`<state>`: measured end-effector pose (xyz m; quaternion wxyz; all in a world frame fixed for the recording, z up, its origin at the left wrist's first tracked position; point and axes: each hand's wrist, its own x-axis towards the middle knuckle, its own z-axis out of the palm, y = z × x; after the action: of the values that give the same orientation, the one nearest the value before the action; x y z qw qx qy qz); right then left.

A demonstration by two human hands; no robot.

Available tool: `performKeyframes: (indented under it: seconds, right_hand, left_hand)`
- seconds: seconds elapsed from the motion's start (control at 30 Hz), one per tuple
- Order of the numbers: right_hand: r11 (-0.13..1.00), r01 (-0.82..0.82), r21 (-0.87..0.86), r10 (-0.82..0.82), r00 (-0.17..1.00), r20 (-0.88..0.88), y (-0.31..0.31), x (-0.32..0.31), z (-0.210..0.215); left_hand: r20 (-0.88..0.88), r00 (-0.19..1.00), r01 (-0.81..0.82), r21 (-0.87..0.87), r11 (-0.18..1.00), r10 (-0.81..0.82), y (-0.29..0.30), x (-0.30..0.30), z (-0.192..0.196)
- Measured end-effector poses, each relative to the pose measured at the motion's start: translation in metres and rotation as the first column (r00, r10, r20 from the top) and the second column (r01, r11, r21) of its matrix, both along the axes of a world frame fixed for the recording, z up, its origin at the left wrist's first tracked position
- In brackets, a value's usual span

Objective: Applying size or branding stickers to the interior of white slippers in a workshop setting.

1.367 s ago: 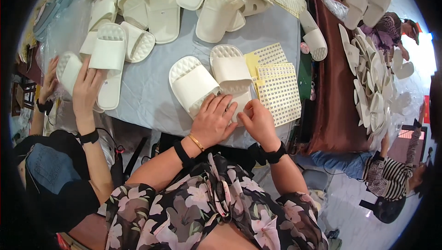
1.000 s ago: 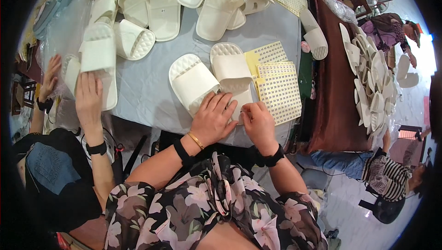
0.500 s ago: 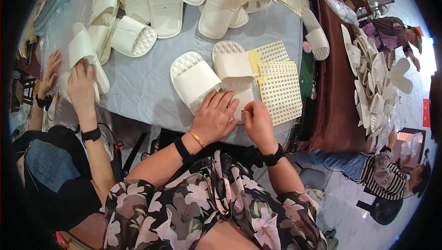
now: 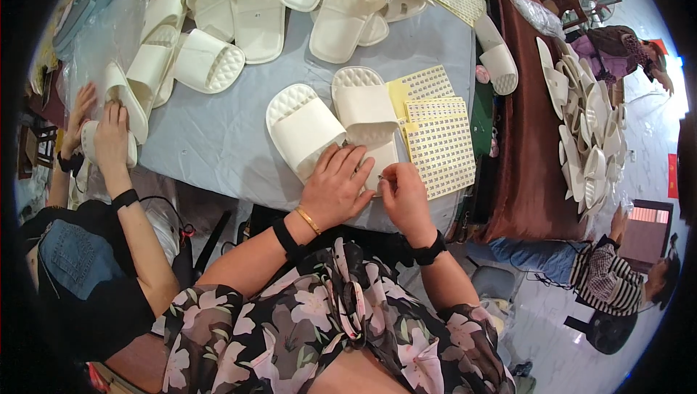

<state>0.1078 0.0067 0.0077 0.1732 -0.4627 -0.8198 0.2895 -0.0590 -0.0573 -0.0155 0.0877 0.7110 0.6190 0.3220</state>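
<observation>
Two cream slippers lie side by side in front of me, a left slipper [image 4: 308, 129] and a right slipper [image 4: 365, 107], heels toward me. Across their heel ends rests my left hand [image 4: 335, 185], palm down with its fingers stretched out and slightly apart. My right hand [image 4: 404, 197] is at the right slipper's heel, thumb and forefinger pinched on a tiny dark-marked piece that looks like a sticker. Beside it are yellow-backed sticker sheets [image 4: 441, 144], stacked and overlapping, covered with rows of small white labels.
Many cream slippers [image 4: 261, 27] cover the far side of the grey-covered table [image 4: 218, 133]. At the left, a co-worker's hands [image 4: 111, 136] handle slippers. A brown-covered table [image 4: 523, 176] on the right bears a slipper heap [image 4: 592, 136]; other people are beyond it.
My right hand has shifted slightly, its pinch lifting a little at the slipper's heel. My left hand stays in place. The co-worker's hand and slipper at the left have moved toward the table's left edge.
</observation>
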Motion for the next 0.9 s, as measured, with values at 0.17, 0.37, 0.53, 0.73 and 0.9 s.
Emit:
performKeyframes:
  seconds: [0.17, 0.37, 0.53, 0.73, 0.9]
  right_hand:
    - [0.999, -0.034, 0.036, 0.031, 0.997, 0.075, 0.0007, -0.0017, 0.0035]
    - [1.0, 0.003, -0.006, -0.003, 0.999, -0.05, 0.001, 0.0009, 0.0034]
    - [1.0, 0.011, 0.018, -0.009, 0.998, -0.061, 0.0016, -0.0006, 0.0079]
    - [1.0, 0.008, -0.009, -0.008, 0.999, -0.048, 0.002, 0.0006, 0.0086]
    - [0.995, 0.096, -0.029, -0.098, 0.993, -0.071, 0.0019, -0.0026, 0.0058]
  left_hand:
    - [-0.003, 1.0, 0.001, 0.005, 1.0, -0.001, -0.0011, -0.0002, 0.0005]
    - [-0.002, 1.0, 0.003, 0.01, 1.0, -0.003, -0.0021, -0.0005, 0.0017]
    - [-0.009, 1.0, 0.007, 0.013, 1.0, -0.006, -0.0008, -0.0006, 0.0004]
    - [-0.015, 1.0, 0.002, 0.008, 1.0, -0.002, -0.0009, -0.0002, 0.0026]
    - [-0.017, 1.0, 0.0, 0.004, 1.0, 0.0, -0.0016, 0.0003, 0.0017]
